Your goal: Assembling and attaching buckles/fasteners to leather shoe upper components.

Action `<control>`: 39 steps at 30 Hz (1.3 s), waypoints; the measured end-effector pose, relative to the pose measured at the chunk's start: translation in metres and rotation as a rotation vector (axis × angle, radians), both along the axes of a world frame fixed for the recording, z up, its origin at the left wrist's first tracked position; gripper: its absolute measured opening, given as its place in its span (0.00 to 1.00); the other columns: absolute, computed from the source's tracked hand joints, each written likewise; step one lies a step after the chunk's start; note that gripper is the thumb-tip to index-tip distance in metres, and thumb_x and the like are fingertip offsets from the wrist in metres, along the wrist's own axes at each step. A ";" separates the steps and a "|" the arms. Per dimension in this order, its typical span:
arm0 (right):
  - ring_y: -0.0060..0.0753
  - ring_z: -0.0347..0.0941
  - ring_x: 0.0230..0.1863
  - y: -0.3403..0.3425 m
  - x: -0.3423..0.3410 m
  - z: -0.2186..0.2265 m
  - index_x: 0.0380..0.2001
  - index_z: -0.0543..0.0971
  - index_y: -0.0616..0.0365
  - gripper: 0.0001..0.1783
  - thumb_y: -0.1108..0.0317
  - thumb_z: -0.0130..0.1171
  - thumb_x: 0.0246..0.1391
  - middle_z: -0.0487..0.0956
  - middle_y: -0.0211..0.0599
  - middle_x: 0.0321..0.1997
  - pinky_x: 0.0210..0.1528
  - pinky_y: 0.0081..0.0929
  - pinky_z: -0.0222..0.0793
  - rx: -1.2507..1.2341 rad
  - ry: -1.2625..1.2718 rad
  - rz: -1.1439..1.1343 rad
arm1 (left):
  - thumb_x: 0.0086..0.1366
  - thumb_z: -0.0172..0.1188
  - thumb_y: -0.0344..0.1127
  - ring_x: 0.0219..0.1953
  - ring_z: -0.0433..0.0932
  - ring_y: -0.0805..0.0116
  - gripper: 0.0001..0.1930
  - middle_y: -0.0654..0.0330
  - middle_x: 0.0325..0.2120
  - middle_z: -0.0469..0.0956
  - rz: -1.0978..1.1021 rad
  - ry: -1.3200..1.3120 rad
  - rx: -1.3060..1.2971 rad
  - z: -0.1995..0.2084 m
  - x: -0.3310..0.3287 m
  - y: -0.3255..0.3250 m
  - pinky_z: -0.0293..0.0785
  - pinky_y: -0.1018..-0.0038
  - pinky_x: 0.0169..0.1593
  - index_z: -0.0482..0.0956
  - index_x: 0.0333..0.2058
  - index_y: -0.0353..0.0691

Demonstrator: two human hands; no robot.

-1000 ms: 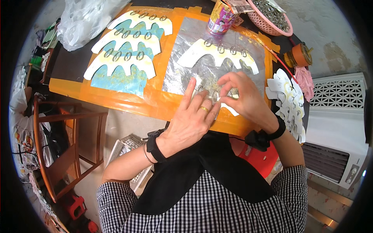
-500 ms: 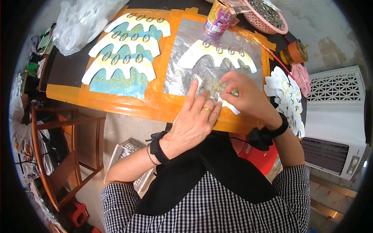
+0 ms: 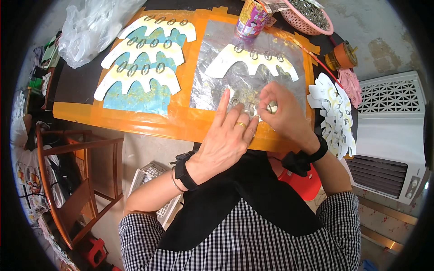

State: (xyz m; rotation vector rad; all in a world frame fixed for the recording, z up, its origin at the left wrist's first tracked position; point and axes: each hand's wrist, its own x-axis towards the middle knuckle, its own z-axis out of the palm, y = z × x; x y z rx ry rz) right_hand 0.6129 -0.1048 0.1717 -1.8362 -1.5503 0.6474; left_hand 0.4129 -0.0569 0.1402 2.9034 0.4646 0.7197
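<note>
A white scalloped paper piece, yellowish along one edge, lies under my hands on a silvery sheet [image 3: 205,86]; my hands hide most of it. My left hand [image 3: 228,133] lies flat across it with fingers stretched out. Oval metal rings [image 3: 252,108] show by its fingertips. My right hand [image 3: 285,110] is closed in a pinch just right of them; a ring-like shape shows through the gap between thumb and fingers, but what the fingertips hold is hidden. Beyond both hands, a similar scalloped piece [image 3: 251,62] carries several oval rings along its far edge.
Three more ringed scalloped pieces [image 3: 135,79] lie on a blue sheet [image 3: 135,101] at left. A clear plastic bag [image 3: 90,31], purple cup [image 3: 252,20] and pink basket [image 3: 302,22] of metal bits stand at the back. Scalloped pieces pile up [image 3: 333,113] at right, near a white air cooler [image 3: 389,135].
My right hand has shifted very slightly, still pinched near the same spot. My left hand stays flat on the piece. The view has tilted a little.
</note>
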 end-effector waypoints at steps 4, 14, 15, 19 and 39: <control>0.36 0.72 0.38 -0.002 -0.004 -0.001 0.34 0.72 0.51 0.15 0.79 0.62 0.43 0.75 0.26 0.25 0.46 0.38 0.61 0.187 -0.230 0.040 | 0.58 0.59 0.31 0.53 0.76 0.51 0.19 0.53 0.34 0.74 -0.043 -0.065 -0.030 0.006 0.001 0.003 0.51 0.36 0.73 0.83 0.48 0.30; 0.43 0.66 0.48 0.004 0.014 -0.002 0.40 0.72 0.51 0.21 0.77 0.66 0.42 0.74 0.32 0.40 0.53 0.41 0.59 0.116 -0.202 0.122 | 0.48 0.70 0.34 0.56 0.74 0.59 0.28 0.62 0.39 0.75 -0.001 0.033 -0.039 0.008 0.005 0.004 0.45 0.34 0.74 0.83 0.52 0.45; 0.45 0.64 0.51 0.004 0.013 0.001 0.41 0.72 0.50 0.23 0.77 0.68 0.41 0.72 0.33 0.45 0.55 0.41 0.58 0.074 -0.223 0.107 | 0.48 0.70 0.33 0.56 0.74 0.60 0.29 0.63 0.39 0.74 0.016 0.035 -0.028 0.007 0.005 0.004 0.45 0.34 0.74 0.82 0.54 0.46; 0.46 0.61 0.59 0.006 0.014 -0.003 0.46 0.72 0.50 0.28 0.76 0.71 0.40 0.68 0.36 0.55 0.59 0.43 0.57 0.097 -0.260 0.075 | 0.48 0.70 0.32 0.56 0.74 0.61 0.33 0.63 0.39 0.74 0.062 0.049 -0.020 0.009 0.007 0.001 0.46 0.34 0.74 0.79 0.58 0.48; 0.42 0.75 0.55 -0.016 0.018 0.009 0.46 0.77 0.59 0.17 0.85 0.53 0.54 0.78 0.39 0.46 0.58 0.35 0.67 0.290 0.347 0.147 | 0.58 0.61 0.29 0.55 0.74 0.56 0.23 0.59 0.38 0.72 0.122 0.192 0.012 0.023 0.015 -0.012 0.43 0.33 0.74 0.80 0.54 0.47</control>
